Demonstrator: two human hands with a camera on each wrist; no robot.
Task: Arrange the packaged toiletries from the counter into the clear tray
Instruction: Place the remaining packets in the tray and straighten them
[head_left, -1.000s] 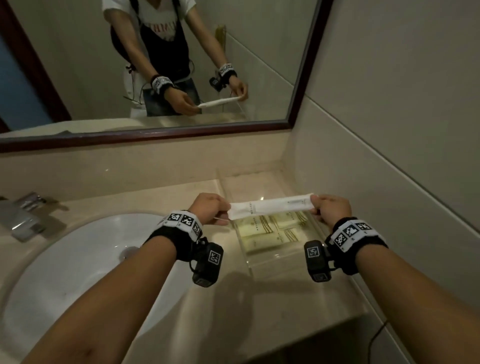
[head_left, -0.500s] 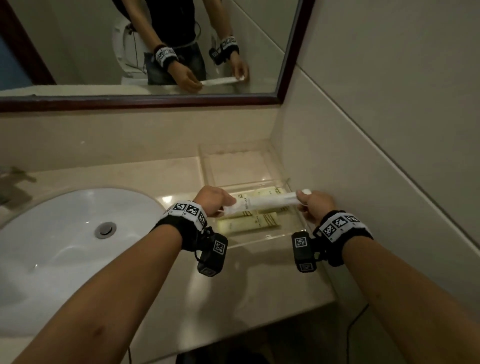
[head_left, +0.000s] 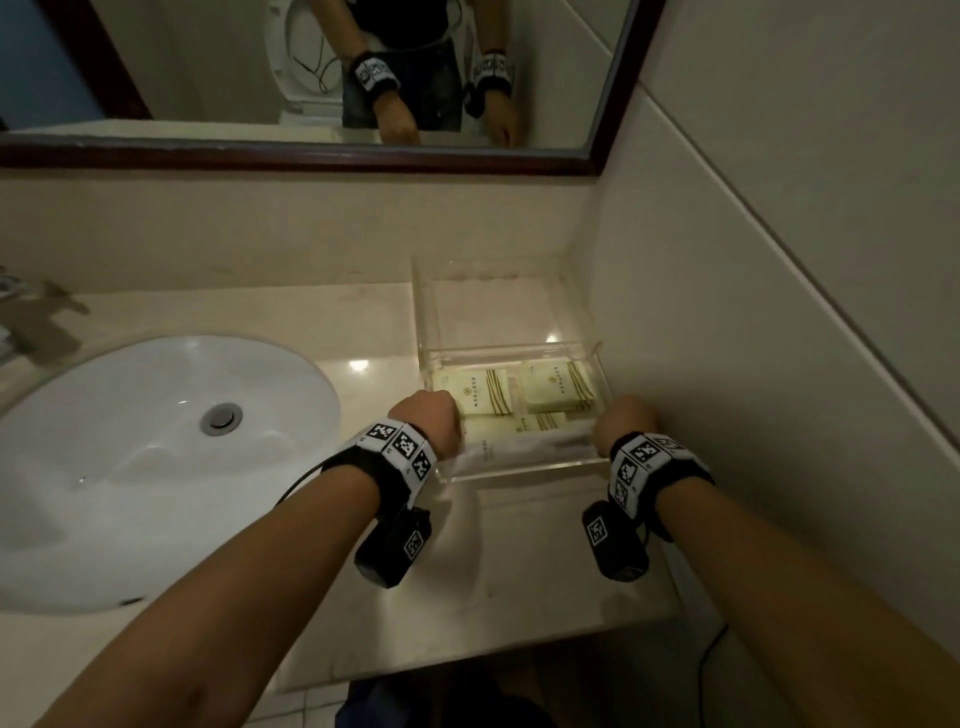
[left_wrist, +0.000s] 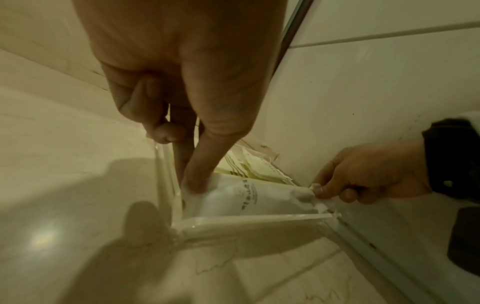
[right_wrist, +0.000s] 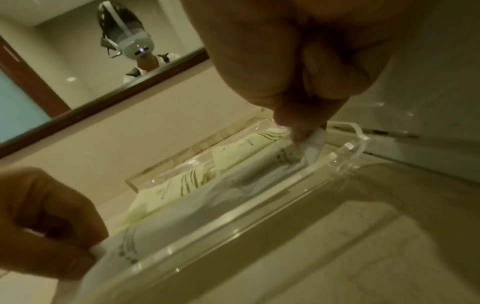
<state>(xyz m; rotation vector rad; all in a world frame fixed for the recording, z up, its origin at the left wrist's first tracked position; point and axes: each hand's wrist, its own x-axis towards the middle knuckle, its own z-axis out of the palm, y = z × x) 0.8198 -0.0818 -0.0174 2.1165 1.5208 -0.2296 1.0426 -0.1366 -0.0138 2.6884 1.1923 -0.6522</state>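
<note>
A long white toiletry packet (head_left: 524, 451) (left_wrist: 257, 197) (right_wrist: 197, 207) lies along the near wall inside the clear tray (head_left: 519, 475) (left_wrist: 166, 185) (right_wrist: 345, 156). My left hand (head_left: 428, 423) (left_wrist: 192, 183) pinches its left end between thumb and fingertips. At the other end my right hand (head_left: 621, 423) (left_wrist: 319, 190) (right_wrist: 303, 133) pinches the packet beside the wall. Several pale yellow packets (head_left: 480, 392) (left_wrist: 249, 166) (right_wrist: 182, 183) lie flat in the tray behind the white one.
The tray sits in the corner of a beige counter (head_left: 363, 322) against the tiled right wall (head_left: 753, 312). A white sink (head_left: 145, 447) is to the left, a faucet (head_left: 21, 312) behind it. A framed mirror (head_left: 311, 78) hangs above. The counter's front edge (head_left: 493, 660) is near.
Both hands have lowered the white packet from above the tray into it, down against the near wall. The head view has tilted downward.
</note>
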